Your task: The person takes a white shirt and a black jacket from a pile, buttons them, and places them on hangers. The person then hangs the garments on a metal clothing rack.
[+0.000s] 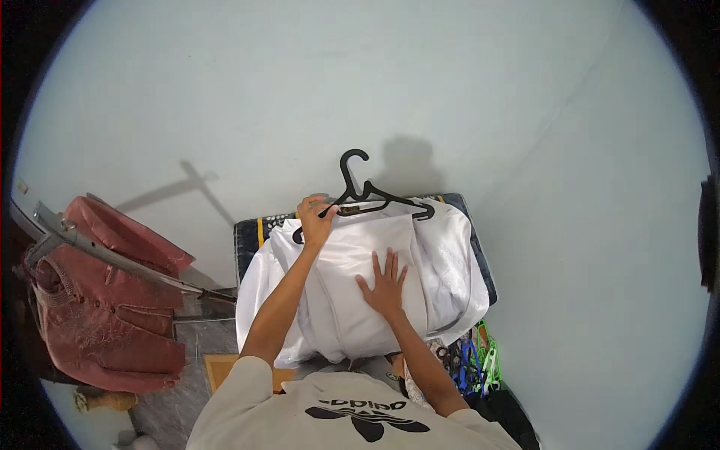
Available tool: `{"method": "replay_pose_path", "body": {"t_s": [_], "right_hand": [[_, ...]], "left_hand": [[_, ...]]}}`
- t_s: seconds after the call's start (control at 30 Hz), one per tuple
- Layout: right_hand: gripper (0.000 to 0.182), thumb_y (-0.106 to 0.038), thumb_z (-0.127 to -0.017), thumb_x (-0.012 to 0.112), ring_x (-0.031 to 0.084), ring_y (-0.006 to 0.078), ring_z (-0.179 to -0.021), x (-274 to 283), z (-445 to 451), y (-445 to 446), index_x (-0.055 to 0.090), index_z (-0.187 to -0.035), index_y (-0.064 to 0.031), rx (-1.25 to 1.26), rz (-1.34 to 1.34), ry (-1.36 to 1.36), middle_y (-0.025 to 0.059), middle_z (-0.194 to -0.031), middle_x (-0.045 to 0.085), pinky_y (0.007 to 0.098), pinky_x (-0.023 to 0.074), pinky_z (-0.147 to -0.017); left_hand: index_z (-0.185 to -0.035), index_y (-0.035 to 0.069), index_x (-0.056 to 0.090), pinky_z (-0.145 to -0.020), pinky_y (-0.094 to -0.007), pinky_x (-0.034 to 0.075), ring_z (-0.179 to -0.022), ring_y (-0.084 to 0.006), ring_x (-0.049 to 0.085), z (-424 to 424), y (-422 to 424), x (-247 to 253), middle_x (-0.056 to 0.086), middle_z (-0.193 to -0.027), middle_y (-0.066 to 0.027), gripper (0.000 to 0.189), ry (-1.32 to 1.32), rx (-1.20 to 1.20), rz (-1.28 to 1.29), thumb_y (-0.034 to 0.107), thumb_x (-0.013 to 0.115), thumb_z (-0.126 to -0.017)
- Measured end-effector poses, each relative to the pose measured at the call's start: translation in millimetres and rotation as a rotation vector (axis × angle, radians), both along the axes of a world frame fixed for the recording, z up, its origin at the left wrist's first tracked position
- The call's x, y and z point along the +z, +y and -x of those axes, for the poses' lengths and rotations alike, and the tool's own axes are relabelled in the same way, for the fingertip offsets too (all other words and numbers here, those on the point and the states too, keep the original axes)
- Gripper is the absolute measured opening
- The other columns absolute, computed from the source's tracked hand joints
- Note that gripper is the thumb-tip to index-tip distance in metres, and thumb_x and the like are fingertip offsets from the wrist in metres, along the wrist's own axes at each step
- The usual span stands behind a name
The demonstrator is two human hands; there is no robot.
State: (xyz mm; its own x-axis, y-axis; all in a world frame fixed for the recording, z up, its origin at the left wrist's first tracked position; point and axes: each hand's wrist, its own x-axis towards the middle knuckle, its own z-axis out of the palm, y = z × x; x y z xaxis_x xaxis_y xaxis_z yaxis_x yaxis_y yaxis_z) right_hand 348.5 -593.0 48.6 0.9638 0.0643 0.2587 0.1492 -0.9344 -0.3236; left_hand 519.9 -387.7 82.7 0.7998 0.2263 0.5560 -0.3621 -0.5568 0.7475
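Note:
A white satin-like garment (360, 315) lies spread over a dark, patterned padded surface (245, 247) in front of me. At its far edge is a black plastic clothes hanger (355, 191), its hook pointing away towards the wall. My left hand (316, 219) grips the hanger's left arm, near the garment's edge. Part of the hanger's left end is hidden behind that hand and the cloth. My right hand (387, 284) rests flat on the garment's middle with fingers spread, holding nothing.
A reddish jacket (112, 315) hangs at the left beside a metal rack bar (129, 267). Several green and blue hangers (478, 360) sit low on the right, near a black item (503, 416). A pale wall (360, 84) rises behind the padded surface.

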Motion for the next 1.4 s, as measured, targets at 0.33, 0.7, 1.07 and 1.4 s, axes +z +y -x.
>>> {"method": "replay_pose_path", "body": {"t_s": [0.33, 0.7, 1.07, 1.4], "right_hand": [[0.082, -0.058, -0.097, 0.053, 0.007, 0.0452, -0.155, 0.7, -12.1, 3.8, 0.032, -0.158, -0.0072, 0.026, -0.048, 0.097, 0.0294, -0.165, 0.013, 0.0711, 0.0007, -0.117], [0.077, -0.044, -0.094, 0.062, 0.012, 0.0433, -0.154, 37.1, -54.8, 52.7, 0.036, -0.156, -0.0077, 0.365, -0.195, -0.085, 0.0251, -0.166, 0.017, 0.0704, 0.0042, -0.117], [0.073, -0.052, -0.097, 0.055, 0.008, 0.0423, -0.156, -0.1, -69.5, 75.2, 0.038, -0.157, -0.0124, 0.442, -0.076, -0.019, 0.0225, -0.168, 0.011, 0.0674, 0.0049, -0.119], [0.077, -0.055, -0.094, 0.057, 0.009, 0.0398, -0.156, -5.1, -75.1, 77.7, 0.04, -0.157, -0.0144, 0.48, 0.251, 0.157, 0.0226, -0.168, 0.01, 0.069, 0.0066, -0.119]], "left_hand": [[-0.111, 0.011, 0.067, -0.105, -0.0469, 0.036, -0.12, -0.0348, 0.047, 11.4, 4.3, 6.6, 0.059, -0.122, -0.0119, 0.033, -0.094, 0.022, -0.069, 0.017, 0.081, -0.082], [-0.12, 0.006, 0.063, -0.091, -0.0493, 0.045, -0.106, -0.0327, 0.057, 170.0, 96.3, 6.9, 0.059, -0.109, -0.0148, 0.054, 0.337, 0.57, -0.169, 0.034, 0.084, -0.079], [-0.099, 0.0, 0.07, -0.065, -0.0365, 0.05, -0.067, -0.0261, 0.061, 153.6, 84.9, 53.7, 0.067, -0.08, -0.014, 0.017, 0.184, 0.634, 0.017, 0.014, 0.073, -0.09], [-0.11, -0.001, 0.068, -0.08, -0.0364, 0.053, -0.084, -0.028, 0.066, 186.7, -18.1, 93.7, 0.069, -0.097, -0.0141, 0.027, 0.266, -0.034, 0.231, 0.018, 0.073, -0.091]]}}
